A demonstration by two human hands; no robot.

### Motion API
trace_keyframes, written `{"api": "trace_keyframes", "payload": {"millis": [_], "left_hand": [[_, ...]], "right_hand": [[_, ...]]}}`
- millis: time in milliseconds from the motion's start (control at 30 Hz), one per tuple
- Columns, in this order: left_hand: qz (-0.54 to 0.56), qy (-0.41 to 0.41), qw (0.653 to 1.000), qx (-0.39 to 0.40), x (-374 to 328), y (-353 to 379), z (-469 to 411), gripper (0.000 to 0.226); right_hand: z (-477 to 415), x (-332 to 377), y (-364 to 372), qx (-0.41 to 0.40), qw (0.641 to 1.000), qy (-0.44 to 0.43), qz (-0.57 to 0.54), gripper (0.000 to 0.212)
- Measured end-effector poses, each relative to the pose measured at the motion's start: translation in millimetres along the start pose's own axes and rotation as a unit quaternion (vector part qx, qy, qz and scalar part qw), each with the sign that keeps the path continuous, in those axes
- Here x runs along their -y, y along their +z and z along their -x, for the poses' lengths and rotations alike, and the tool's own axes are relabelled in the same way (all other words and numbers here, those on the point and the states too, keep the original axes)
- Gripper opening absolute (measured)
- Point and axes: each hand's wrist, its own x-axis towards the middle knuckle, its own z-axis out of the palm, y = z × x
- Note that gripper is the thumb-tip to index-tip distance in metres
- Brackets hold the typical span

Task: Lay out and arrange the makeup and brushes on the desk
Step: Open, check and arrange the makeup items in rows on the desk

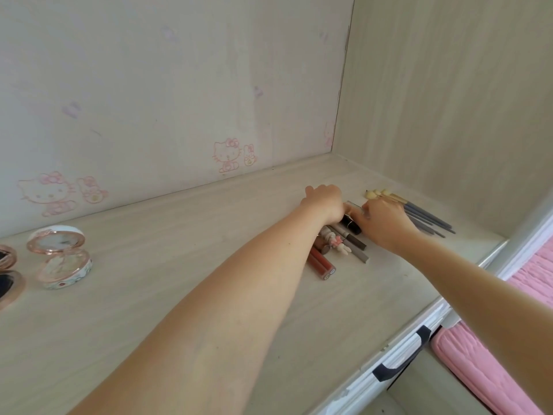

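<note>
Far to the left of both sets of fingers, a dark compact (7, 280) is cut off by the frame edge. Beside it an open rose-gold compact (64, 265) stands with its mirror lid up, probably already set out for display. Bare desk (179, 250) separates them from the rest.

The left hand (324, 203) is seen from the back, knuckles bent over the far ends of a small cluster. Its fingertips are hidden beneath it, so whether they grip anything cannot be told. On the near side of those fingers lie two reddish lip gloss tubes (321, 265), a bunny-charm tube (336, 244) and grey pencils (357, 248), roughly parallel, as if being lined up. A black lipstick (352, 225) sits just under the thumb.

Between the two hands shows a slim grey stick (354, 204). The right hand (384, 221) has its fingers curled and looks to pinch the stick's end, likely squaring it with the row. What the stick is stays unclear.

Just right of those fingers the brushes (428, 218) fan out, blue-grey handles toward the desk edge. The hand covers part of them.
</note>
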Motion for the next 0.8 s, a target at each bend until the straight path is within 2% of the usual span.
{"api": "trace_keyframes", "payload": {"millis": [133, 267, 367, 467, 600, 667, 800], "left_hand": [[0.053, 0.007, 0.998, -0.031, 0, 0, 4, 0.029], [0.090, -0.005, 0.994, -0.053, 1, -1, 11, 0.019], [0.123, 0.000, 0.990, -0.063, 0, -4, 19, 0.014], [0.156, 0.023, 0.983, -0.091, 0, -12, 29, 0.013], [0.228, 0.026, 0.968, -0.104, 0, -23, 45, 0.014], [0.266, 0.021, 0.957, -0.115, 1, -29, 54, 0.013], [0.330, 0.025, 0.934, -0.137, 5, -47, 81, 0.014]], "right_hand": [[-3, 3, 3, -0.013, 0.997, 0.036, -0.063, 0.051], [-2, 7, -1, -0.035, 0.986, 0.068, -0.150, 0.033], [0, 9, -2, -0.064, 0.975, 0.075, -0.198, 0.028], [1, 11, -6, -0.082, 0.953, 0.086, -0.280, 0.018], [5, 14, -15, -0.111, 0.935, 0.074, -0.328, 0.011], [9, 18, -22, -0.118, 0.927, 0.068, -0.349, 0.012], [25, 32, -35, -0.123, 0.905, 0.054, -0.403, 0.029]]}}
